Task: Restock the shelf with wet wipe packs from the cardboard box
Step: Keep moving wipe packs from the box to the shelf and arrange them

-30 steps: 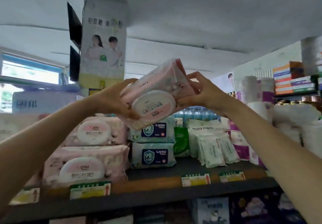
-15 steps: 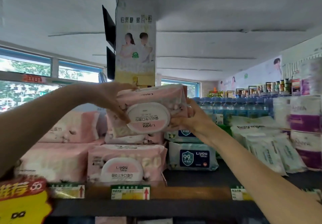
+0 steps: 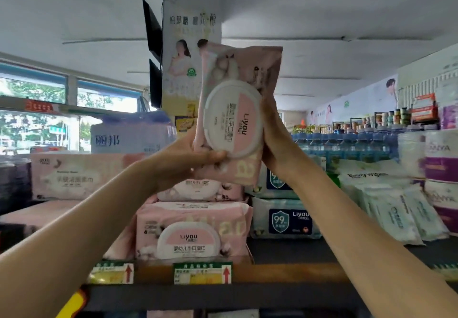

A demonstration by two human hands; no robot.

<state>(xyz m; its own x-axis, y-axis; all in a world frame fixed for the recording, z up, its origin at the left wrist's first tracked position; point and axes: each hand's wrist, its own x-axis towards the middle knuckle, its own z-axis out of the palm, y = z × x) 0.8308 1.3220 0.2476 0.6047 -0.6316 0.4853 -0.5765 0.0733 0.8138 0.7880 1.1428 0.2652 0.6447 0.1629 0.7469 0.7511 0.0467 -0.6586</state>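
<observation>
Hands, left (image 3: 183, 159) and right (image 3: 275, 141), grip pink wipe pack (image 3: 238, 109) upright above, seemingly clear of, shelf stack (image 3: 193, 228)

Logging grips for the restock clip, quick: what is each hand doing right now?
Left hand: grips the pink wet wipe pack at its lower left.
Right hand: holds the same pack along its right side.

We count three pink wet wipe packs (image 3: 239, 109) with lids (one held up, two stacked on the shelf), two blue-label packs (image 3: 285, 220), two price tags (image 3: 202, 273), and two hands (image 3: 183, 159).
</observation>
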